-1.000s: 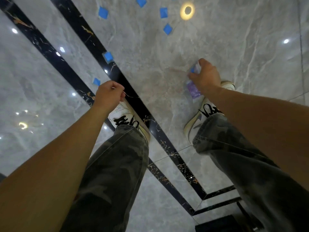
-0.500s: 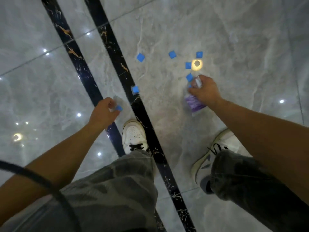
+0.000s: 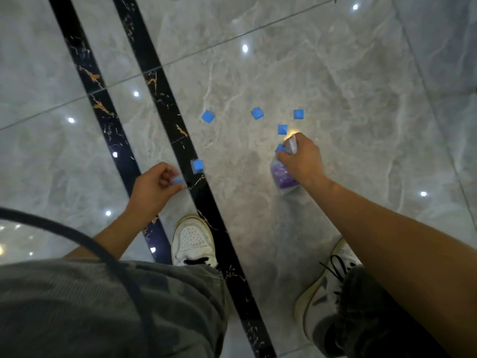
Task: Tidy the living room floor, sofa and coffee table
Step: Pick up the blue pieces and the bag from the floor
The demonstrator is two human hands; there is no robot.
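Blue squares [image 3: 208, 116]; grey marble floor [image 3: 335, 86], black stripes [image 3: 165, 99].

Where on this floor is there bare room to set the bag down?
Bare grey tile lies right of the right hand and between the two shoes. Crowded: blue squares scatter from the bag to the black stripe.

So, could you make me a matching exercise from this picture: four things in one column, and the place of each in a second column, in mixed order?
Things:
1. clear bag with purple contents
2. rightmost blue square
3. left white shoe
4. blurred blue piece

Places:
A. between the two black stripes
B. gripped by the right hand
C. on grey floor beyond the right hand
D. pinched by the left hand

Pairs: 1-B, 2-C, 3-A, 4-D.
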